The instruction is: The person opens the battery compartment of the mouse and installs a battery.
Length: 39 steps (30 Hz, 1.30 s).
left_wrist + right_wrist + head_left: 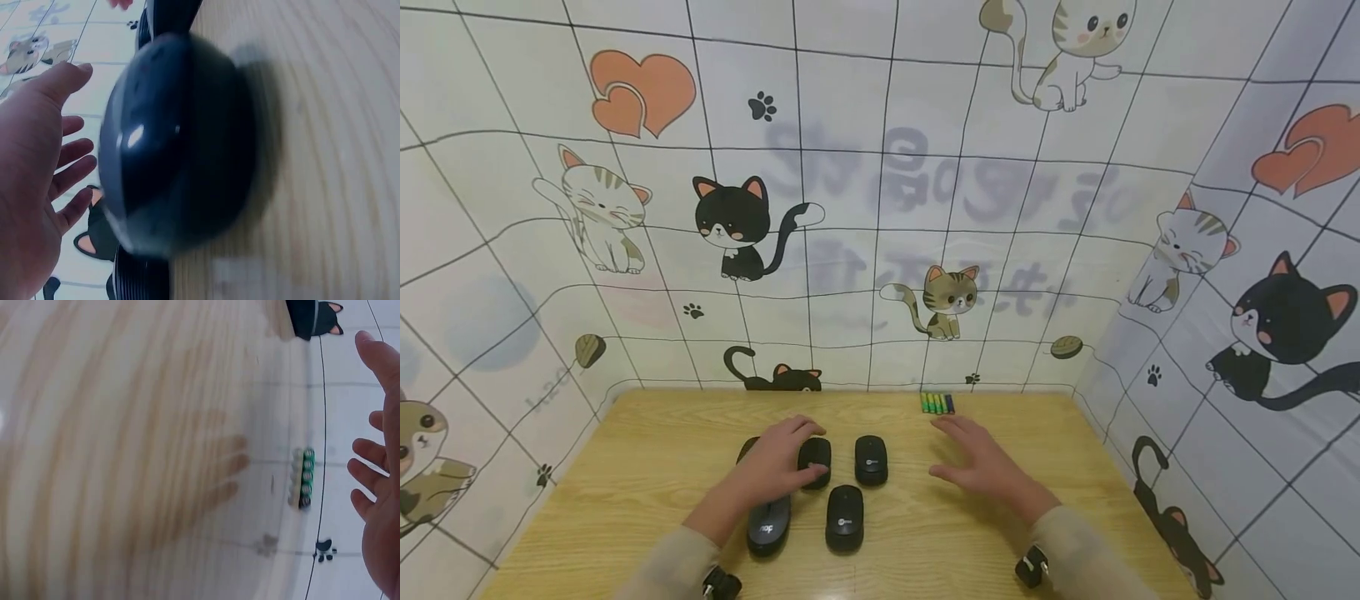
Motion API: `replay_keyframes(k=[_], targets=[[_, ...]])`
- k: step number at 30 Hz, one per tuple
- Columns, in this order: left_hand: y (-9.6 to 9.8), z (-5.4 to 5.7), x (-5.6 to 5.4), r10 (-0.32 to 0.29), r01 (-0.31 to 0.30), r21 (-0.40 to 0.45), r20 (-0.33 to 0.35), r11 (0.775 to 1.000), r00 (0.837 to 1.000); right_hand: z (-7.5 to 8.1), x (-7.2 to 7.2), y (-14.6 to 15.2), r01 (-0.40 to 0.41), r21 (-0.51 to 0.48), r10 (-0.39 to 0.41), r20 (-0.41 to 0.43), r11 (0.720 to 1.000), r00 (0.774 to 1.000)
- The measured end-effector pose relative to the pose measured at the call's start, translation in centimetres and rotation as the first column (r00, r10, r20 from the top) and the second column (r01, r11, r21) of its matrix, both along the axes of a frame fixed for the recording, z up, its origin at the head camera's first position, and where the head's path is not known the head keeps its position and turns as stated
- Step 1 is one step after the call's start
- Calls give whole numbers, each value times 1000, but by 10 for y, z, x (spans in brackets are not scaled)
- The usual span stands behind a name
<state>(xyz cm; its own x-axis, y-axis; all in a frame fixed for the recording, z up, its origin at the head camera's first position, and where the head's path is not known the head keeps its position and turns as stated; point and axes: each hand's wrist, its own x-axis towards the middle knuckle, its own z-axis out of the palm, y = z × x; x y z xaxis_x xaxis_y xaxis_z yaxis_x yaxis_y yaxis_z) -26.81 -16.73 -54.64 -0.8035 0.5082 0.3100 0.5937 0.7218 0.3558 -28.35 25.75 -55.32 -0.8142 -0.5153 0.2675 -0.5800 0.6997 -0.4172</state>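
Note:
Several black computer mice lie on the wooden table. My left hand [772,462] is over the left ones, fingers loosely extended and holding nothing. It partly covers one mouse [747,448] and the top of a larger mouse [768,529]. Close to its thumb lies another mouse [814,454]; whether they touch I cannot tell. A rounded glossy mouse [169,144] fills the middle of the left wrist view, apart from the palm. Two more, an upper mouse [871,460] and a lower mouse [845,521], sit between the hands. My right hand [981,462] hovers with spread fingers, gripping nothing.
A row of several small green batteries [937,403], one end dark, lies near the table's back edge, beyond the right hand. Sheeting [850,250] printed with cats and a grid encloses the back and sides of the table [647,425].

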Motion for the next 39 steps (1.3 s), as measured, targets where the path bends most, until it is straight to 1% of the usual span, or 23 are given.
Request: replay_keyframes(k=[4,8,10,13,18,26,30,35,39], targets=[[12,-2,-1,-36,36,-10,20,999,999,-3,0,-16,-47,11,46,31,999,998],[25,-5,-5,-69,70,-21,29,997,997,-5,1,-29,-88,29,87,29,996,996],[31,-4,-6,-81,82,-21,39,996,996,-5,2,-36,-99,34,98,42,994,994],[41,-3,-8,-91,92,-23,61,995,994,-4,3,-46,-112,44,109,62,993,992],[53,-2,-12,-97,101,-33,101,994,990,-5,3,-60,-137,68,133,57,988,989],[64,-6,-20,-95,108,-64,168,992,981,-4,4,-76,-132,40,127,116,990,985],[69,-10,-23,-97,114,-82,179,990,979,-6,2,-82,-138,33,133,120,990,984],[73,-15,-26,-105,120,-68,195,990,975,-8,-1,-87,-168,9,165,130,986,978],[75,-15,-27,-108,122,-65,189,990,976,-10,-2,-90,-189,-13,189,126,982,974]])
